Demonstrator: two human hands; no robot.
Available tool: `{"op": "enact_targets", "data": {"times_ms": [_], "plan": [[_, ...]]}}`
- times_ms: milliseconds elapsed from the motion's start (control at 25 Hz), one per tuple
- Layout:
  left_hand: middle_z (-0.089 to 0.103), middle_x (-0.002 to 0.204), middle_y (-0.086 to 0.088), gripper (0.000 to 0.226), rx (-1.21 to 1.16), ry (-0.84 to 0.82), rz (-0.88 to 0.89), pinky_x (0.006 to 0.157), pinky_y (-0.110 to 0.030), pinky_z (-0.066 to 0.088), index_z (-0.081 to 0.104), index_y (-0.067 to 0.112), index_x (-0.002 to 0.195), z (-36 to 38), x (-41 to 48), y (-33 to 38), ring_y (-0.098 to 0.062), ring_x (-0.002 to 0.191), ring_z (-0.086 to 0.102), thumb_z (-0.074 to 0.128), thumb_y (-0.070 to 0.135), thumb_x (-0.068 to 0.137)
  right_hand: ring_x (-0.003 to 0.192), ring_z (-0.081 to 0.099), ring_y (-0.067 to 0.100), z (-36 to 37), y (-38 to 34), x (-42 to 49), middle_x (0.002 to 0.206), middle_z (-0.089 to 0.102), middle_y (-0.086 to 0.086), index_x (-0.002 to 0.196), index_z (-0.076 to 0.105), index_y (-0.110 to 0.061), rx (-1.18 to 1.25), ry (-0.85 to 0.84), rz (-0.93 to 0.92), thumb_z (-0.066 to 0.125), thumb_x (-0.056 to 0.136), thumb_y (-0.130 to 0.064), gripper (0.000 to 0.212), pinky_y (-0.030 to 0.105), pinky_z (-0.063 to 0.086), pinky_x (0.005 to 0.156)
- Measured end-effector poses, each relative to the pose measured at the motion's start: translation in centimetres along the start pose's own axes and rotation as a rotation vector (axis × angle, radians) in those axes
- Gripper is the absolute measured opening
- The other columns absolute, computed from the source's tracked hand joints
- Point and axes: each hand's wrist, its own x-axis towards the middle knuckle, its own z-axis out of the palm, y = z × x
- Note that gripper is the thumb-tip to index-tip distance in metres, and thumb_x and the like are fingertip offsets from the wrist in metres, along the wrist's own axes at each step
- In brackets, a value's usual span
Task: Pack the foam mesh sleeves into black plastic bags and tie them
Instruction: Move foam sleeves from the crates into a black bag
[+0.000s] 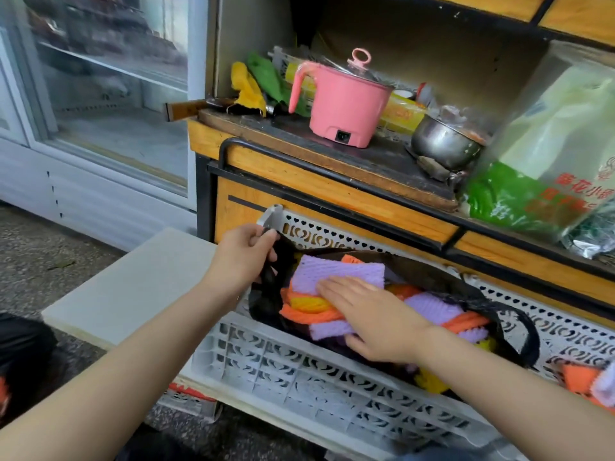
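my left hand (244,252) pinches the black bag (442,282) rim at its 10 o'clock; my right hand (369,316) presses flat on the foam sleeves (339,270) inside, at 3 o'clock of that pinch.

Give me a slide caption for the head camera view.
Left hand holds the black bag open while right hand presses foam sleeves inside.

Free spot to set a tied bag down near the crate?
Free: pale slab left of the grey crate; floor beyond it. Crowded: shelf with pink pot, steel pot and plastic packs; black bag fills the crate's left end.
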Motion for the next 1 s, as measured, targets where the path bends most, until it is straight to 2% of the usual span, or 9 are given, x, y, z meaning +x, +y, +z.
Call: {"op": "enact_targets", "data": {"times_ms": [120,320,360,440,520,640,760,840,1000], "plan": [[0.048,0.048,0.004,0.031,-0.048,-0.023,0.016,0.038,-0.015,0.032,0.054,0.009,0.066,0.4,-0.7,0.8,-0.014,0.044,0.044,0.052,0.018,0.096,0.130,0.043,0.020,-1.5,1.8,1.8,0.144,0.042,0.005,0.142,0.032,-0.014,0.120,0.013,0.127,0.053,0.085,-0.019,0.061,0.030,0.034,0.105],[0.048,0.048,-0.001,0.037,-0.063,-0.075,0.106,0.042,-0.020,0.029,0.052,0.011,0.060,-0.2,-1.2,2.5,-0.020,0.044,0.041,0.052,0.019,0.096,0.127,0.045,0.021,-1.6,2.9,5.9,0.140,0.048,0.003,0.139,0.036,-0.018,0.149,0.156,0.510,0.057,0.090,-0.031,0.055,0.031,0.036,0.094],[0.051,0.049,0.001,0.036,-0.046,-0.040,0.116,0.042,-0.020,0.030,0.052,0.011,0.061,-0.4,-0.9,2.5,-0.019,0.044,0.042,0.051,0.019,0.096,0.126,0.046,0.022,-1.0,2.0,6.3,0.139,0.048,0.002,0.138,0.038,-0.018,0.210,0.147,0.491,0.059,0.089,-0.035,0.056,0.032,0.036,0.095],[0.053,0.049,0.005,0.032,-0.020,0.022,0.113,0.041,-0.020,0.035,0.053,0.008,0.066,-0.9,-0.5,2.0,-0.017,0.046,0.046,0.051,0.018,0.096,0.125,0.047,0.021,0.0,0.3,6.3,0.138,0.049,0.000,0.136,0.041,-0.021,0.302,0.075,0.267,0.061,0.087,-0.039,0.057,0.032,0.038,0.097],[0.052,0.047,0.006,0.028,-0.025,0.062,0.106,0.047,-0.026,0.037,0.053,0.001,0.073,-1.3,-0.2,1.1,-0.022,0.054,0.048,0.051,0.017,0.096,0.128,0.043,0.019,0.5,-0.1,5.9,0.140,0.047,-0.002,0.138,0.040,-0.022,0.233,-0.028,0.058,0.058,0.089,-0.041,0.056,0.032,0.034,0.102],[0.050,0.049,0.001,0.027,0.019,0.074,0.156,0.058,-0.034,0.039,0.053,0.000,0.074,-1.4,-0.5,0.7,-0.025,0.053,0.050,0.052,0.018,0.094,0.138,0.028,0.021,0.2,2.5,6.3,0.150,0.034,-0.002,0.147,0.024,-0.026,0.002,-0.074,0.190,0.042,0.096,-0.044,0.056,0.035,0.023,0.109],[0.053,0.052,-0.002,0.026,0.087,0.039,0.191,0.063,-0.038,0.045,0.052,0.011,0.069,-1.2,-0.5,1.0,-0.023,0.050,0.053,0.054,0.018,0.094,0.137,0.030,0.025,-0.5,3.4,6.5,0.153,0.027,0.005,0.149,0.013,-0.017,0.167,-0.056,0.356,0.042,0.098,-0.041,0.064,0.035,0.030,0.106],[0.053,0.059,-0.009,0.026,0.138,0.035,0.190,0.064,-0.039,0.044,0.051,0.013,0.068,-1.1,-0.2,0.8,-0.027,0.057,0.054,0.055,0.020,0.093,0.134,0.034,0.024,-1.0,2.2,6.1,0.149,0.034,0.009,0.148,0.017,-0.011,0.270,-0.021,0.302,0.052,0.093,-0.041,0.072,0.033,0.032,0.105],[0.052,0.063,-0.013,0.027,0.174,0.116,0.199,0.062,-0.036,0.041,0.051,0.011,0.069,-1.3,0.1,0.2,-0.029,0.062,0.054,0.053,0.021,0.094,0.132,0.037,0.017,-2.1,-0.1,4.6,0.143,0.041,0.004,0.145,0.026,-0.014,0.234,-0.008,-0.002,0.062,0.085,-0.025,0.071,0.027,0.031,0.107]]}}
